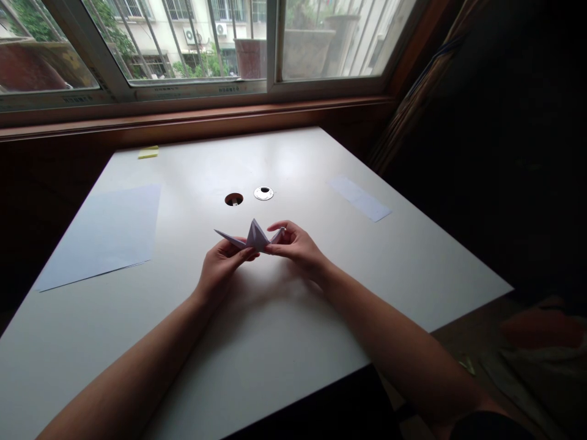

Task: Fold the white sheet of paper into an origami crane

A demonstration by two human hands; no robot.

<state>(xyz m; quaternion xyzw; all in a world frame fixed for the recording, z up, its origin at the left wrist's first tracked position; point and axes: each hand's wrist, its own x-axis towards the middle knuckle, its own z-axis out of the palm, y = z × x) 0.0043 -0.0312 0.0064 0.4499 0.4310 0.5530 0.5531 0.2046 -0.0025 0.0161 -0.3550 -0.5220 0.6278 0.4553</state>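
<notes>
A small folded paper figure [254,236] with pointed flaps is held just above the white table [275,330], near its middle. My left hand [222,266] pinches the figure's left side from below, fingers closed on it. My right hand [296,244] grips its right tip between thumb and fingers. Both forearms reach in from the lower edge of the view.
A stack of pale blue sheets [103,235] lies on the left of the table. A paper strip [359,198] lies at the right. A cable hole [233,199] and its round cap [263,193] sit behind the hands. A yellow pad [147,153] rests near the window sill.
</notes>
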